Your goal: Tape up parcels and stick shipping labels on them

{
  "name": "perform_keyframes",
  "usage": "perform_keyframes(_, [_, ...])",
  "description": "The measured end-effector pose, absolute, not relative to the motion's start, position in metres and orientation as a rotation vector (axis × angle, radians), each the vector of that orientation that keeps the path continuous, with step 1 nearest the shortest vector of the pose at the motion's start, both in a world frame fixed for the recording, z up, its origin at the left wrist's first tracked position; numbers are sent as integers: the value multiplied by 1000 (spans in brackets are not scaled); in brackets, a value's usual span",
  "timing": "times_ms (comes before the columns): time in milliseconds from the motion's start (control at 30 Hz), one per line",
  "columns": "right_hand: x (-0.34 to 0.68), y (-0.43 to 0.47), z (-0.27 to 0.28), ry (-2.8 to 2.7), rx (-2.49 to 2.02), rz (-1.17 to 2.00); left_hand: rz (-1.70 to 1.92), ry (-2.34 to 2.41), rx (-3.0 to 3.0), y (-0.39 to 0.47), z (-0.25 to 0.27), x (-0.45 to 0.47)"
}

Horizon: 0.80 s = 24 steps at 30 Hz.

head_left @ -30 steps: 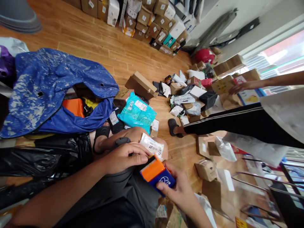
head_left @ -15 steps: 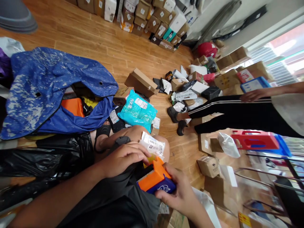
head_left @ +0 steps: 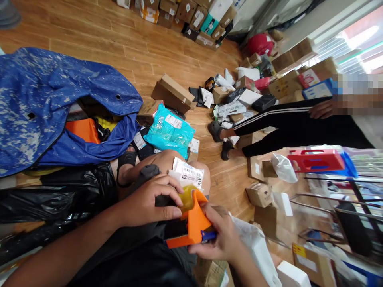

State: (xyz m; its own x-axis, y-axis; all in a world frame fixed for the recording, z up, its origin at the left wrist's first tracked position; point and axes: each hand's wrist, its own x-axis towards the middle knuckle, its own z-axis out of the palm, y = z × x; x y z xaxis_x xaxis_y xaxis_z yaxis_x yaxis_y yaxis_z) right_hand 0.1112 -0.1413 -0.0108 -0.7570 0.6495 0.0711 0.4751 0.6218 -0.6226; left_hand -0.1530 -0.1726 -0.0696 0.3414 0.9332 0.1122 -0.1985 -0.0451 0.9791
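My right hand [head_left: 217, 233] is closed around a boxy orange and dark blue device [head_left: 196, 223]. A glossy yellow rounded part [head_left: 188, 197] sticks out at its far side, and a dark opening shows on its left. My left hand [head_left: 152, 201] comes from the left, with its curled fingertips and thumb on the yellow part's edge. Just beyond lies a white parcel [head_left: 187, 172] with a barcode label, resting on my bare leg. Fingers hide some of the device, and its exact kind cannot be made out.
A blue, paint-flecked bag [head_left: 60, 91] gapes at the left, with an orange thing [head_left: 83, 129] inside. A turquoise parcel [head_left: 170, 129] and a cardboard box [head_left: 172, 93] lie ahead. One person in black trousers [head_left: 305, 123] stands at the right among many scattered parcels.
The device has turned in my right hand, so its blue side with the white logo is mostly out of sight and more of the yellow part shows. My view has shifted slightly.
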Motion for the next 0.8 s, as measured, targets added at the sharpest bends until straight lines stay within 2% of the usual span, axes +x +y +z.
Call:
perform_keyframes(267, [120, -142, -20, -2543, -840, 784, 1005, 796, 1267, -167, -69, -154])
perform_keyframes(500, [121, -139, -21, -2576, -786, 895, 951, 833, 1298, -166, -66, -155])
perform_keyframes(800, [118, -139, -20, -2569, -808, 867, 1001, 936, 1323, -169, -62, -149])
